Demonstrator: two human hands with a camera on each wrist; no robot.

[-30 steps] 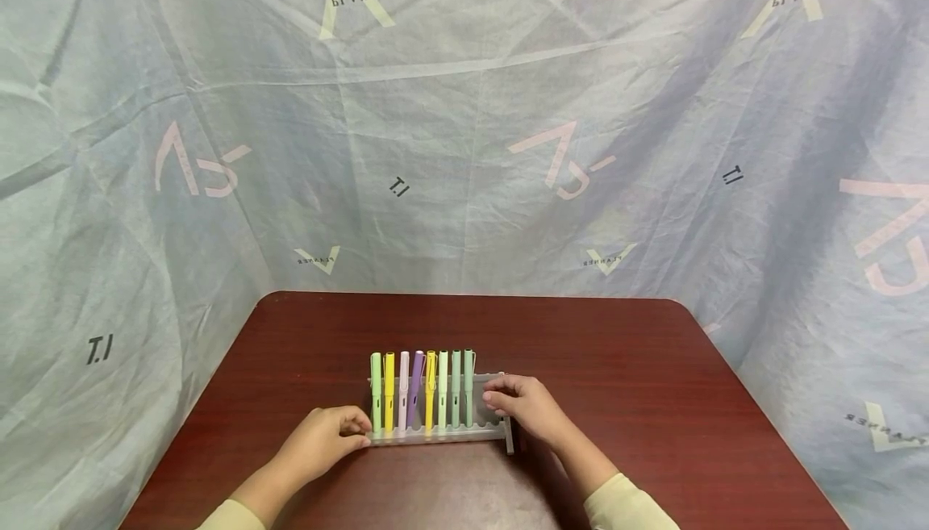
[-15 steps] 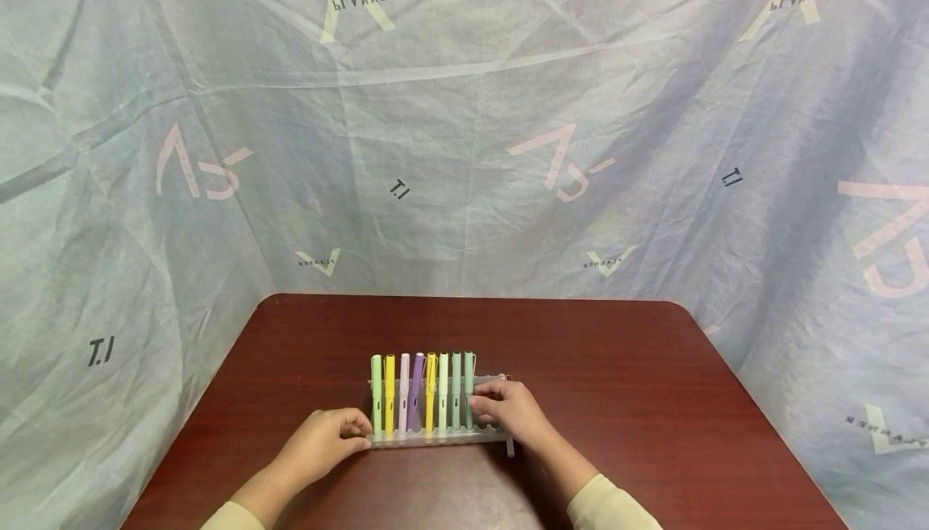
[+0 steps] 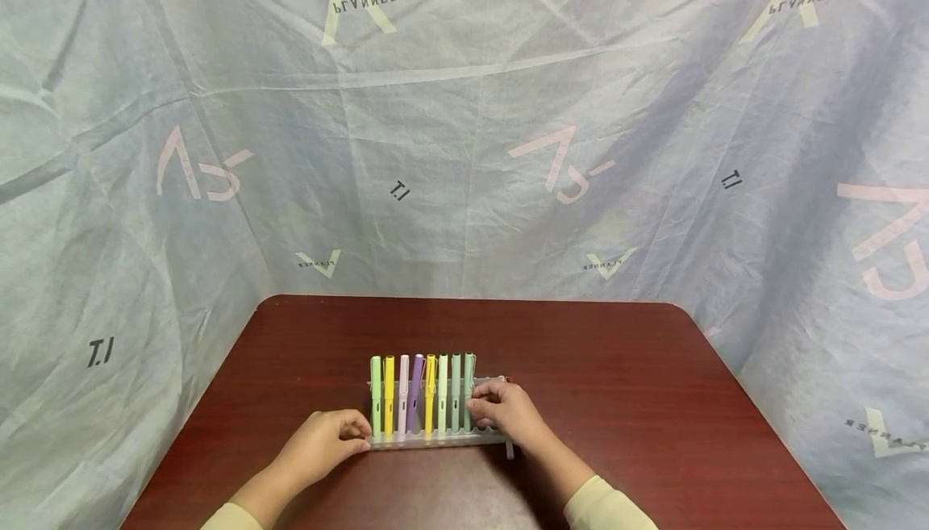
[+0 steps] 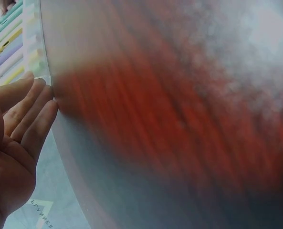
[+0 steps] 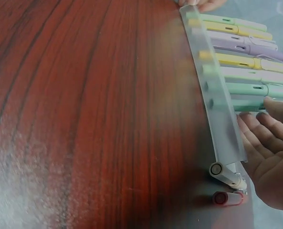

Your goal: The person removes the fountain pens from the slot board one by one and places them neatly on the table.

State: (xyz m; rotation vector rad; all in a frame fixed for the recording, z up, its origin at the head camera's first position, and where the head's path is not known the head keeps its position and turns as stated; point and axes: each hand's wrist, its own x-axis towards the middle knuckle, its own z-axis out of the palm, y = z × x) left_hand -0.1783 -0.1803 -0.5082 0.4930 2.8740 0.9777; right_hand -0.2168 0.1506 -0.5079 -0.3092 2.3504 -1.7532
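A clear pen rack [image 3: 406, 442] stands near the front of the table, with a row of upright pens in light green, yellow, lilac, purple and teal. My left hand [image 3: 330, 441] holds the rack's left end between thumb and fingers; the left wrist view shows the fingertips at its corner. My right hand [image 3: 511, 413] pinches the rightmost teal pen [image 3: 469, 367], its thumb on the near side and fingers behind. That pen's lower part is partly hidden by the hand. The purple pen [image 3: 416, 393] leans slightly.
In the right wrist view a whitish pen [image 5: 227, 175] and a red-ended pen [image 5: 227, 198] lie by the rack's right end. The dark red wooden table [image 3: 617, 369] has grey printed cloth [image 3: 464, 110] behind and at both sides.
My right hand has moved left from the rack's right end onto the rightmost teal pen. The left hand stays at the rack's left end.
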